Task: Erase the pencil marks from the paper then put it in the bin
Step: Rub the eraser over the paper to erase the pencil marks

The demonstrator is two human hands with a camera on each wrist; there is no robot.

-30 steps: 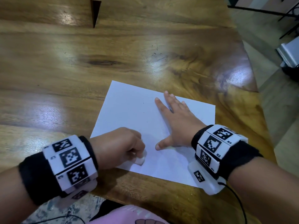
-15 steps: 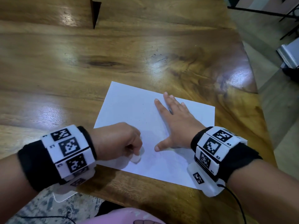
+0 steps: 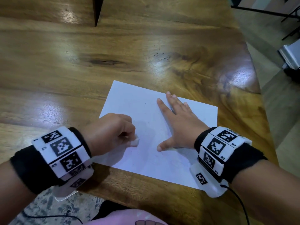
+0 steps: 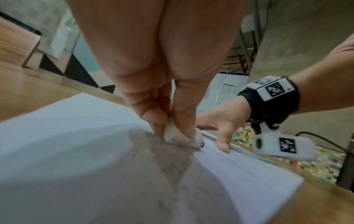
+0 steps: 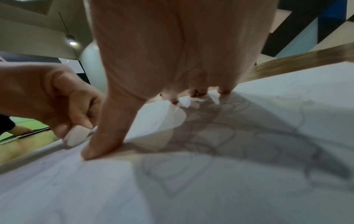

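Observation:
A white sheet of paper (image 3: 141,108) lies flat on the wooden table (image 3: 65,62) near its front edge. My left hand (image 3: 112,133) pinches a small white eraser (image 3: 135,142) and holds it down on the sheet's left half; the eraser (image 4: 173,136) shows grey smudges. My right hand (image 3: 178,122) lies flat on the paper (image 5: 249,189), fingers spread, thumb (image 5: 103,145) pressed down beside the eraser (image 5: 76,137). Faint curved pencil lines (image 5: 210,136) run under and in front of the right palm. Eraser crumbs dot the paper (image 4: 76,151). No bin is in view.
The table's right edge (image 3: 266,120) curves away close to the sheet, with floor beyond it. A dark notch (image 3: 97,10) cuts into the far side of the tabletop. Pink clothing (image 3: 126,220) shows below the front edge.
My left hand with the eraser has moved up and slightly right across the paper, away from the sheet's front edge. The right hand stays pressed flat in the same place.

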